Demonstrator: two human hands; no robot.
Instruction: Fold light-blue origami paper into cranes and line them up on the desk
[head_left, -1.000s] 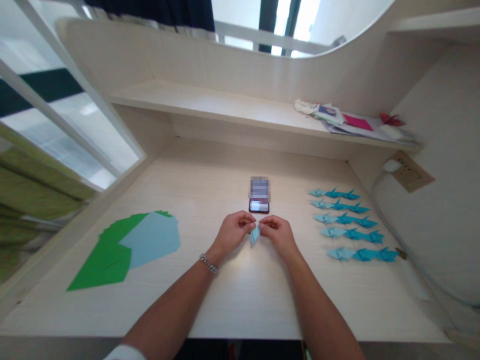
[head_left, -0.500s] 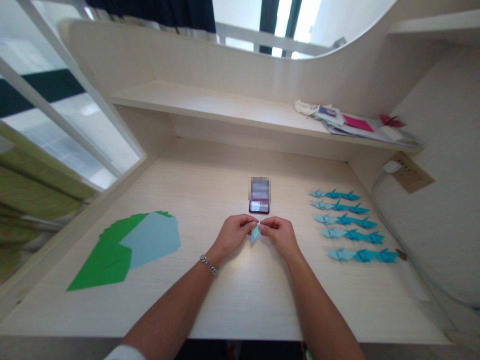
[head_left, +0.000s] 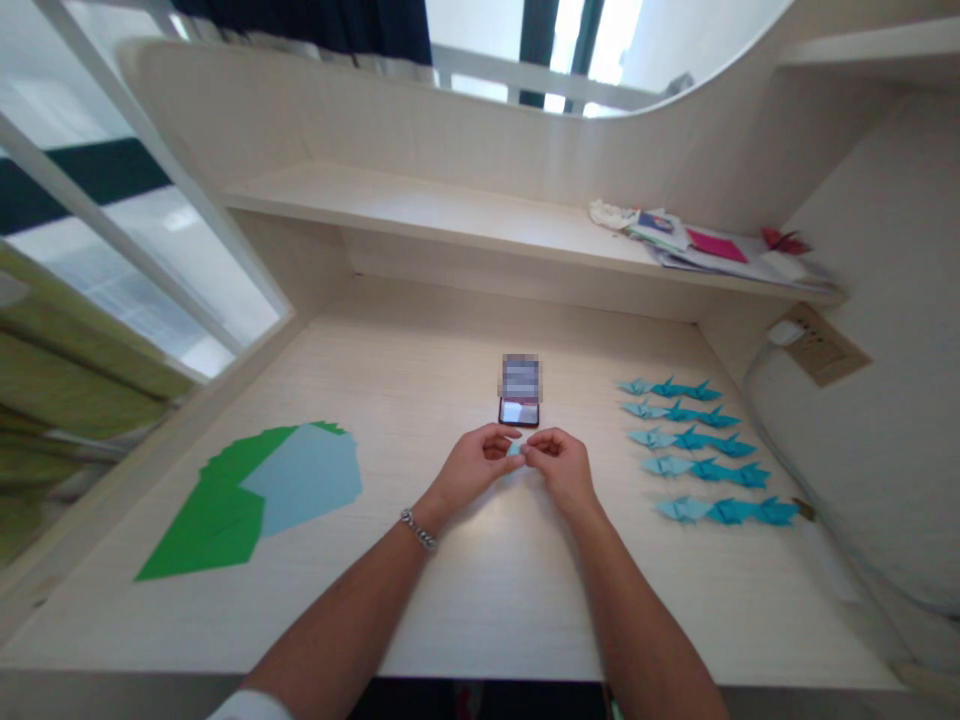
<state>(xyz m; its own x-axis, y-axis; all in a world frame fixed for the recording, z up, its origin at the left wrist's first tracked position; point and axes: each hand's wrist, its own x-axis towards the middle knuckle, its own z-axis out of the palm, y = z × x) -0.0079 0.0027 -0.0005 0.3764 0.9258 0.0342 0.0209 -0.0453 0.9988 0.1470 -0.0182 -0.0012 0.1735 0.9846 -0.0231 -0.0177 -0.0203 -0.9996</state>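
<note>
A small piece of light blue folded paper is between my two hands at the middle of the desk, mostly covered by fingers. My left hand has its thumb along the near side of the paper and its curled fingers on the far side. My right hand pinches the paper's right side between thumb and forefinger. Just beyond the fingertips lies a phone with its screen lit and partly blurred out.
To the right, rows of folded blue paper cranes lie on the desk. Green paper sheets and light blue sheets overlap at the left. A shelf with papers runs along the back; a white cable hangs at right.
The pointed lower end of the folded paper, visible before, no longer shows below the fingers. My left thumb has moved right across it, and the left fingers have lifted slightly.
</note>
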